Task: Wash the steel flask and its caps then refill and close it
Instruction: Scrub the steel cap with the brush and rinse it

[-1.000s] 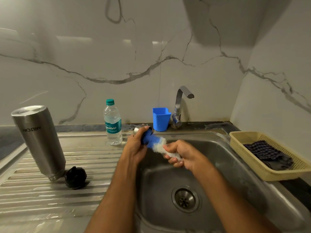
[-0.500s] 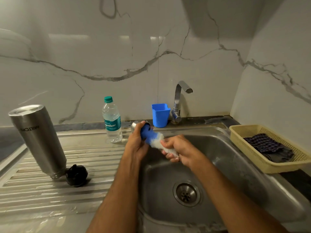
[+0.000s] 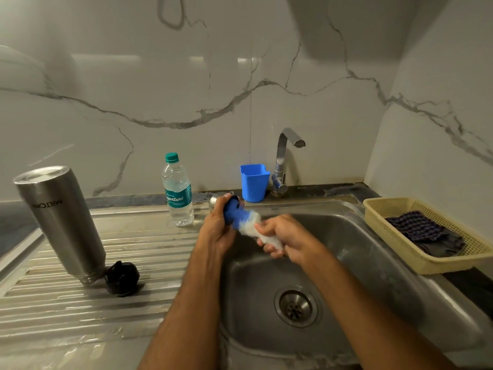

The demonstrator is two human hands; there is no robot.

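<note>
The steel flask (image 3: pixel 60 222) stands upside down on the ribbed drainboard at the left. Its black inner cap (image 3: pixel 122 278) lies beside the mouth. Over the sink's back left corner, my left hand (image 3: pixel 217 233) grips the steel outer cap (image 3: pixel 213 202), mostly hidden by my fingers. A brush with blue and white bristles (image 3: pixel 241 220) is pushed into that cap. My right hand (image 3: pixel 289 237) grips the white end of the brush just to the right of my left hand.
A clear water bottle with a teal cap (image 3: pixel 178 192) stands behind my left hand. At the back, a blue plastic cup (image 3: pixel 254 182) sits beside the tap (image 3: pixel 284 158), which shows no running water. The sink basin (image 3: pixel 373 263) has a drain (image 3: pixel 295 307); a yellow basket (image 3: pixel 400 260) with a dark cloth is at the right.
Both hands stay together on the cap and brush, shifting only slightly. The view has tilted a little. The flask and black cap have not moved.
</note>
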